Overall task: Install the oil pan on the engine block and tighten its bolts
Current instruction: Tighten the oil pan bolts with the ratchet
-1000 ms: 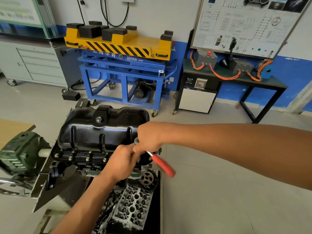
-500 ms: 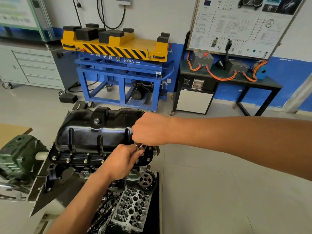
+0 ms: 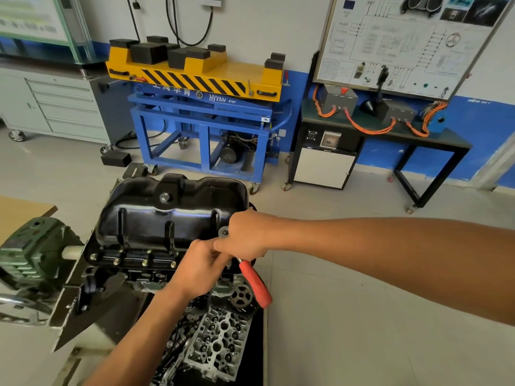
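A glossy black oil pan (image 3: 167,210) sits upside-up on the engine block (image 3: 131,270), which is held in a stand. Several bolts (image 3: 145,263) line the pan's near flange. A ratchet wrench with a red handle (image 3: 255,284) stands at the pan's near right corner, its silver head (image 3: 223,233) showing above my fingers. My right hand (image 3: 248,236) grips the ratchet near its head. My left hand (image 3: 199,267) is curled round the tool's shaft just below; the socket and the bolt under it are hidden.
A cylinder head (image 3: 214,346) and a sprocket (image 3: 241,296) lie in a black tray below the engine. The green stand gearbox (image 3: 30,254) is at left. A blue and yellow lift cart (image 3: 206,107) and a black bench (image 3: 390,140) stand behind.
The red handle, hidden behind my right hand half a second ago, has swung back into sight at the lower right. Both hands stay at the pan's near right corner.
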